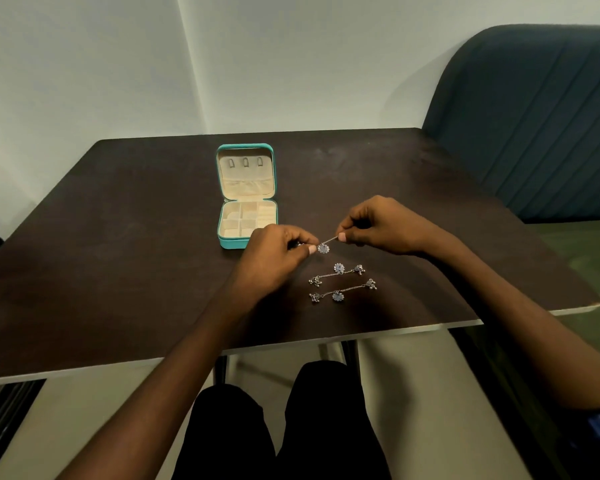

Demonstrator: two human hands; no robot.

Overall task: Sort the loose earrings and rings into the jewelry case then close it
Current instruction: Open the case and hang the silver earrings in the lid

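Note:
A teal jewelry case (230,241) lies open on the dark table (118,254), its cream lid flat behind several small compartments. Just right of the case, both hands hold one silver chain earring (323,248) with a blue round stone, stretched between them. My left hand (278,252) pinches its left end; my right hand (378,225) pinches its right end. Two more chain earrings lie on the table in front of my hands: one (338,270) nearer them, the other (340,293) closer to me. No rings are visible.
A dark green padded seat (534,126) stands at the table's right side. Pale walls meet in a corner behind the table. My legs show below the table's near edge (326,337).

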